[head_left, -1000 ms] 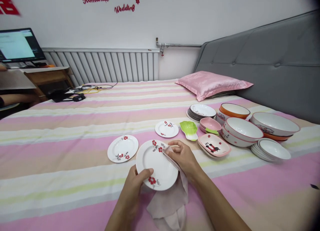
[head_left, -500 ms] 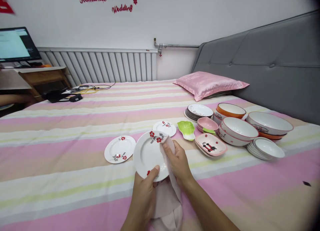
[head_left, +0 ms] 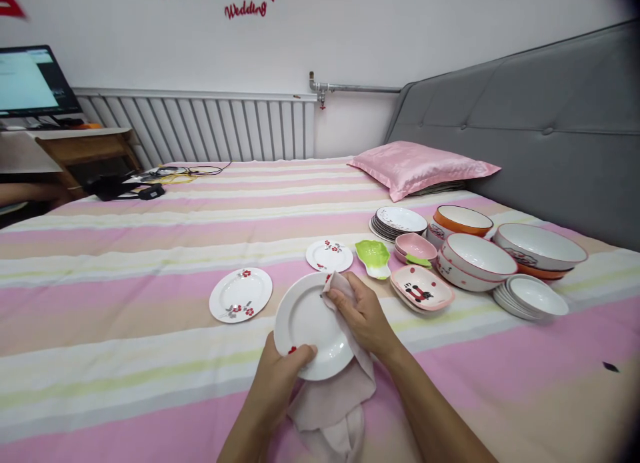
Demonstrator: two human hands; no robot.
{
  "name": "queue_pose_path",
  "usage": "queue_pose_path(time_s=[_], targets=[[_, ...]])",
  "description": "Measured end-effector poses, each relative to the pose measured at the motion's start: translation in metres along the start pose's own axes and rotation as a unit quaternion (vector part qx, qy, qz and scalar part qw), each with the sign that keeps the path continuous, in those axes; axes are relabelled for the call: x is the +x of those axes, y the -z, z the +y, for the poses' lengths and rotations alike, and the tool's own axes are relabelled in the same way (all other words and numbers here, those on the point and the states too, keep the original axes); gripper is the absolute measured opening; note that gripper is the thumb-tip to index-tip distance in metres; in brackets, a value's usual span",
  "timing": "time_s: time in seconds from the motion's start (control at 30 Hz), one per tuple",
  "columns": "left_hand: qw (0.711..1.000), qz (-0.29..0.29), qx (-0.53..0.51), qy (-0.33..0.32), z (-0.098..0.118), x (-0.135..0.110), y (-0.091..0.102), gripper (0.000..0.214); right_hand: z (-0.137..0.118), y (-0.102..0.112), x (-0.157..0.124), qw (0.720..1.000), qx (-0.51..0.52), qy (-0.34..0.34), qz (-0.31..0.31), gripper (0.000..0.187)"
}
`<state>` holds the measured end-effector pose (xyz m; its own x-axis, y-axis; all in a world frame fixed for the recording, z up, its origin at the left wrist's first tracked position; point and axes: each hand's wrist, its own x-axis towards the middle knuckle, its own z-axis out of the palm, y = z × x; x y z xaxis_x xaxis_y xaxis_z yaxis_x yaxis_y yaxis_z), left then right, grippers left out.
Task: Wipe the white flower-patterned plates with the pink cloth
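A white plate point(head_left: 313, 323) with red flowers is held up over the bed, its face tilted toward me. My left hand point(head_left: 285, 376) grips its lower left rim, thumb on top. At the upper right rim, my right hand point(head_left: 363, 316) pinches a pale pink cloth point(head_left: 333, 399) against the plate; the cloth hangs below it. Two more flowered plates lie flat on the bed: one plate point(head_left: 241, 295) to the left, a smaller-looking plate point(head_left: 329, 256) just beyond the held one. A green leaf-shaped dish point(head_left: 373, 258) sits right of that.
On the right stand a plate stack point(head_left: 399, 221), pink square dishes point(head_left: 423, 289), several bowls point(head_left: 477, 256) and small stacked dishes point(head_left: 537, 296). A pink pillow point(head_left: 423, 166) lies by the grey headboard point(head_left: 520, 96). Cables point(head_left: 185, 174) lie far left, near a desk with a monitor point(head_left: 35, 83).
The held plate has turned and come slightly lower and to the right, with both hands around it. The cloth beneath has shifted. The dishes on the bed stay put.
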<state>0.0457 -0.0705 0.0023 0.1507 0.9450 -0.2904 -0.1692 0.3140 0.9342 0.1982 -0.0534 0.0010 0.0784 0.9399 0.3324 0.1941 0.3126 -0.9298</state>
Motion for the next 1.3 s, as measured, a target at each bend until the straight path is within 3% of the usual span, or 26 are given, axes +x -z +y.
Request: queue_pose_path(time_s=[0.43, 0.7, 1.0, 1.13, 1.3], targets=[[0.992, -0.087, 0.066, 0.062, 0.012, -0.006, 0.013, 0.041, -0.003, 0.002, -0.003, 0.990, -0.084, -0.008, -0.111, 0.022], [0.987, -0.143, 0.055, 0.044, 0.009, -0.002, 0.012, 0.033, -0.006, 0.004, -0.001, 0.994, -0.017, -0.024, -0.106, 0.022], [0.998, -0.051, -0.018, 0.011, -0.001, 0.002, 0.007, 0.036, -0.009, 0.002, 0.001, 0.990, 0.129, -0.057, -0.028, 0.021], [0.999, -0.003, -0.052, -0.003, 0.003, 0.001, 0.005, 0.035, -0.018, 0.000, 0.001, 0.976, 0.193, -0.083, -0.061, 0.025], [0.998, -0.006, -0.063, -0.014, 0.005, 0.000, 0.005, 0.033, -0.026, -0.001, -0.001, 0.971, 0.207, -0.088, -0.076, 0.029]])
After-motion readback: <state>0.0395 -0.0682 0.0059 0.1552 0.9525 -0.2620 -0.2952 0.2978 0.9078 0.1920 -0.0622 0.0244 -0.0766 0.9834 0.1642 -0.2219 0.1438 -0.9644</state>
